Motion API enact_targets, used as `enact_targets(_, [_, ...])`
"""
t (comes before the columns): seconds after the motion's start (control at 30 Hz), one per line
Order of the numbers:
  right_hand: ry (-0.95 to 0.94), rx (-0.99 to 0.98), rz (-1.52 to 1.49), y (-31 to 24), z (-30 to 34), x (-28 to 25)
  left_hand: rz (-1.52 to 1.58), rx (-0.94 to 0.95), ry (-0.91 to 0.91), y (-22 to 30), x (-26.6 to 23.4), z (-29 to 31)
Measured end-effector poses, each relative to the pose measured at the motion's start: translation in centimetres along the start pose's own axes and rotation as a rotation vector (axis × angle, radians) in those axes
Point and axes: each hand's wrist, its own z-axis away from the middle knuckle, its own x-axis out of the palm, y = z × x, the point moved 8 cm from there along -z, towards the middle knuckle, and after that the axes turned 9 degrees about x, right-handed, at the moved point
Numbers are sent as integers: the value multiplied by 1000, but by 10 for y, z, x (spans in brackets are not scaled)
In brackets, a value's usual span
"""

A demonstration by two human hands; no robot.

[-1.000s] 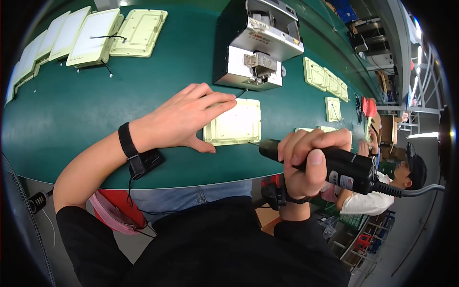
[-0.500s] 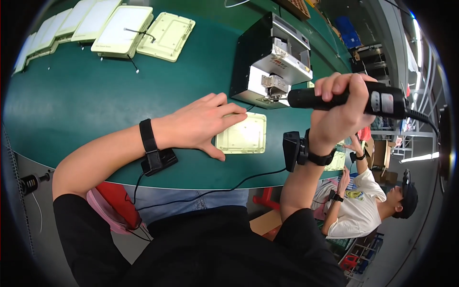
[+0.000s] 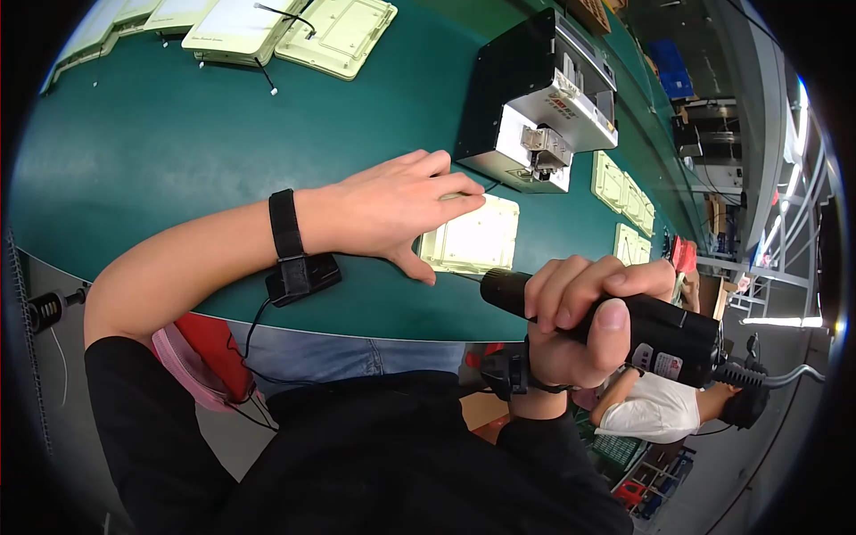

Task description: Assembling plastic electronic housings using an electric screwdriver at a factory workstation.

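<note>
My right hand [image 3: 584, 308] is wrapped around a black corded electric screwdriver [image 3: 673, 332]. It lies nearly level, and its thin bit points left at the near edge of a pale yellow-green plastic housing [image 3: 477, 236]. Whether the bit touches the housing I cannot tell. Over the left side of that housing lies my left hand [image 3: 401, 205], fingers spread, with the thumb by the near left corner and the fingertips at the far edge. Just beyond the housing stands a black and silver box-shaped machine [image 3: 535, 111], apparently a screw feeder.
At the back left are several white-topped yellow-green units [image 3: 236, 31] with loose cables, beside an open housing [image 3: 339, 36]. More housings [image 3: 624, 192] lie to the right on the green table [image 3: 178, 134]. A co-worker in a white shirt [image 3: 655, 406] is at the right.
My right hand has brought the screwdriver down from the machine's front to the near edge of the housing. My left hand stays on the housing. The view has shifted slightly.
</note>
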Motion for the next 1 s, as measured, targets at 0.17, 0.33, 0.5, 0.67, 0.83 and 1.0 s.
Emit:
enact_targets(0.17, [6, 27, -7, 4, 1, 0, -2, 0, 2, 0, 0, 0])
enact_targets(0.33, [-25, -27, 7, 6, 0, 4, -1, -4, -6, 1, 2, -1])
enact_targets(0.5, [5, -16, 8, 10, 3, 6, 11, -13, -9, 1, 2, 0])
enact_targets(0.67, [29, -18, -3, 15, 0, 6, -57, -50, -40, 10, -2, -4])
enact_targets(0.83, [-14, -43, -63, 14, -1, 0, -279, -39, -10, 37, -10, -10])
enact_targets(1.0, [-87, -169, -458, -33, 18, -30, -545, -99, -143, 77, -13, 14])
